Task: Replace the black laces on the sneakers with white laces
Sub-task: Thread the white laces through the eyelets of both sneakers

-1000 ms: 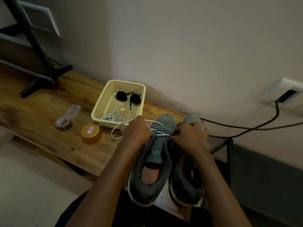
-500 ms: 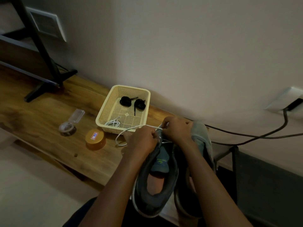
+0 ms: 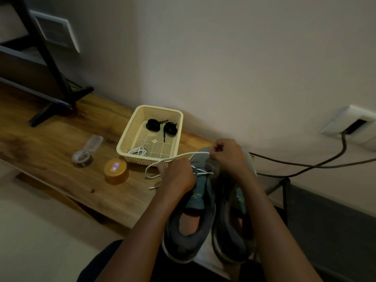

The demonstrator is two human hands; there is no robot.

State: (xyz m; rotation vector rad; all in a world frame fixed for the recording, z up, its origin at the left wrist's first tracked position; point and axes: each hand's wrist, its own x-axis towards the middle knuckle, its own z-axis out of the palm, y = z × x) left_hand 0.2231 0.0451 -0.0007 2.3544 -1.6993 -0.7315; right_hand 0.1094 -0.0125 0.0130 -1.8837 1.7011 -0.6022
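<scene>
Grey with green marks on their tongues, the left sneaker (image 3: 183,247) and right sneaker (image 3: 232,241) stand side by side at the near end of the wooden counter (image 3: 50,143), heels at six o'clock toward the person and toes at twelve o'clock toward the wall. The left hand (image 3: 178,177) is curled over the lacing of the left sneaker and grips it there, back of the hand up; its fingertips are hidden. The right hand (image 3: 227,157) sits over the toes, at one o'clock from the left hand, with fingers bent, pinching a white lace (image 3: 183,156). From that pinch the lace runs toward nine o'clock, passes over the left hand, loops on the counter and ends in a loose tip lying just at eight o'clock from that hand; a short stretch also crosses the left sneaker's eyelets. A cream basket (image 3: 130,127) stands on the counter at eleven o'clock from the hands, against the wall, holding two coiled black laces (image 3: 153,125) at its far end and a second white lace (image 3: 139,152) in its near corner. A gold jar (image 3: 117,171) sits just at seven o'clock from the basket, with a clear box (image 3: 87,152) at its ten o'clock. A black stand (image 3: 59,84) rests on the counter's far end at ten o'clock, and a cable (image 3: 305,165) runs from behind the right hand toward a socket (image 3: 350,124) at two o'clock.
</scene>
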